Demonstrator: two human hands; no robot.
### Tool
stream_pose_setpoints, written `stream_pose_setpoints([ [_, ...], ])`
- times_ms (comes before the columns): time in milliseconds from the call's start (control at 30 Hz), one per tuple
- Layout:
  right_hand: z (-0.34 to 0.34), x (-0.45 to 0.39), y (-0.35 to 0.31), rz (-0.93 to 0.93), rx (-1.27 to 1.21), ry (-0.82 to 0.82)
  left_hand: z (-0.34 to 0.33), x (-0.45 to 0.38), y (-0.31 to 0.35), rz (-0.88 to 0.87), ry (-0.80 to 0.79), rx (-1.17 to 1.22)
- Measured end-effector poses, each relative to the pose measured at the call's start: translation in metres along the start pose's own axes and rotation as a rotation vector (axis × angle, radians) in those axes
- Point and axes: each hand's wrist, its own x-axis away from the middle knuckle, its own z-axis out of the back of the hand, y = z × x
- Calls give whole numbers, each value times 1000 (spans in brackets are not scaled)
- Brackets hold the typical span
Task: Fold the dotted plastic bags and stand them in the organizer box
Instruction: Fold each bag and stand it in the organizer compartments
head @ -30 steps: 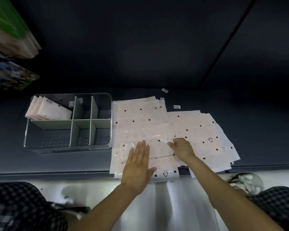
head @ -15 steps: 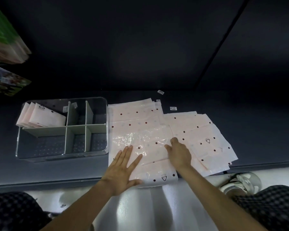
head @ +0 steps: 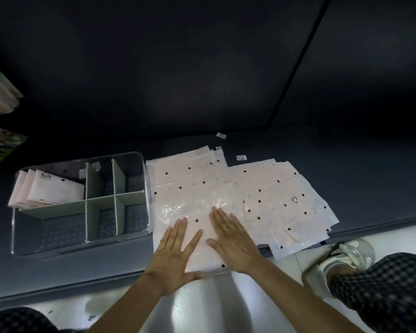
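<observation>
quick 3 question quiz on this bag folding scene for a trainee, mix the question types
1. True or false: both the left hand and the right hand lie flat with straight fingers on the top dotted bag.
2. Multiple choice: the folded bags stand in which compartment of the organizer box? A) far left B) near right C) far middle
3. Fill in: the second bag pile lies to the ____ of the bag being pressed.

Key: 1 true; 2 A; 3 right
</observation>
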Motion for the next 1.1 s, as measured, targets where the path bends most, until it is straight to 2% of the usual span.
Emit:
stream_pose_setpoints([
  [200,11,14,31,-68,23,-63,-5,-1,-2,20,-76,50],
  [300,27,20,44,-19,59,-119,-2,-2,5,82,-68,130],
  [400,42,21,45,46,217,28,2,-11,22,237,-87,97],
  [567,61,7,50,134,353,-201,14,-31,50,435,-162,16],
  [700,85,-4,56,148,237,-58,29,-38,51,477,-161,-41],
  [767,104,-6,51,195,178,-43,43,-40,46,457,-141,-32],
  [867,137,-3,37,165,-56,20,76,-35,36,382,-144,262],
  [1000,196,6,4,-90,-594,290,139,-13,25,364,-180,936],
  [1033,211,9,-8,-180,-746,315,155,-6,23,401,-165,1137],
  [1100,232,20,-30,-291,-993,213,181,10,20,440,-156,1473],
])
